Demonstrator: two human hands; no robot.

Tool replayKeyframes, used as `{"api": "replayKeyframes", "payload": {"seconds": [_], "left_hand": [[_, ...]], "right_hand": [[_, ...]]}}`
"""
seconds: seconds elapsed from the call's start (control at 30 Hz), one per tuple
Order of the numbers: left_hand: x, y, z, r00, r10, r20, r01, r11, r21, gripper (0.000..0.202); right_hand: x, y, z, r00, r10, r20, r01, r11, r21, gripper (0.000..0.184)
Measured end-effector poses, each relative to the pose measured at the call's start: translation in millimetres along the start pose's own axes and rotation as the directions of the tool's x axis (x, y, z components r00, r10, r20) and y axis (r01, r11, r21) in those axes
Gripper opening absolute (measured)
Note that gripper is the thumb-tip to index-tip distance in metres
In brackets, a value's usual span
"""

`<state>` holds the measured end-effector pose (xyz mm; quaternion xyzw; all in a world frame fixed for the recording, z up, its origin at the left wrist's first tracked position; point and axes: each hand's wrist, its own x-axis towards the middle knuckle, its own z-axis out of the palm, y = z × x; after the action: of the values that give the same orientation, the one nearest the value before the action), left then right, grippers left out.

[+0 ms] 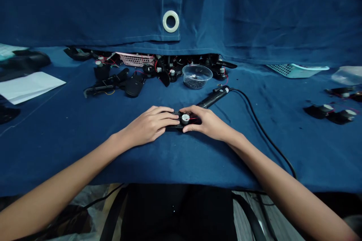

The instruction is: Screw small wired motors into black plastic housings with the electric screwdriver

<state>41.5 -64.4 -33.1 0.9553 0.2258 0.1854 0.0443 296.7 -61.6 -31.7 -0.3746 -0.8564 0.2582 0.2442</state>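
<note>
Both hands meet over a black plastic part (180, 125) on the blue cloth. A small round silver motor (185, 119) with a red wire sits on this part. My left hand (149, 125) holds the left end, its fingers lying across the top. Thumb and fingers of my right hand (210, 121) close around the right end, beside the motor. Much of the part is hidden under the hands. Just behind my right hand lies a black electric screwdriver (213, 98), its cord running off to the right.
A clear tub (197, 73) of small dark screws stands behind the hands. Several black parts with motors and wires lie around a pink basket (137, 59). More motor parts (328, 111) and a light-blue basket (296, 70) are at right. White paper (32, 86) lies left; a blue curtain (113, 7) hangs behind.
</note>
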Motion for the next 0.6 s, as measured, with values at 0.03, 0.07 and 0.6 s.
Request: {"api": "replayKeyframes", "payload": {"seconds": [0.03, 0.07, 0.6], "left_hand": [[0.0, 0.0, 0.0, 1.0, -0.002, -0.001, 0.002, 1.0, -0.005, 0.044], [0.1, 0.0, 0.0, 1.0, -0.004, -0.002, 0.004, 1.0, -0.008, 0.044], [0.3, -0.7, 2.2, 1.0, 0.012, -0.021, -0.012, 1.0, 0.001, 0.042]], "right_hand": [[-0.5, -0.2, -0.1, 1.0, -0.002, 0.006, 0.002, 1.0, 0.0, 0.059], [-1.2, -0.4, 0.0, 1.0, -0.004, 0.013, 0.005, 1.0, -0.007, 0.059], [3.4, -8.0, 2.4, 0.998, 0.005, 0.066, 0.01, 0.975, -0.223, 0.061]]}}
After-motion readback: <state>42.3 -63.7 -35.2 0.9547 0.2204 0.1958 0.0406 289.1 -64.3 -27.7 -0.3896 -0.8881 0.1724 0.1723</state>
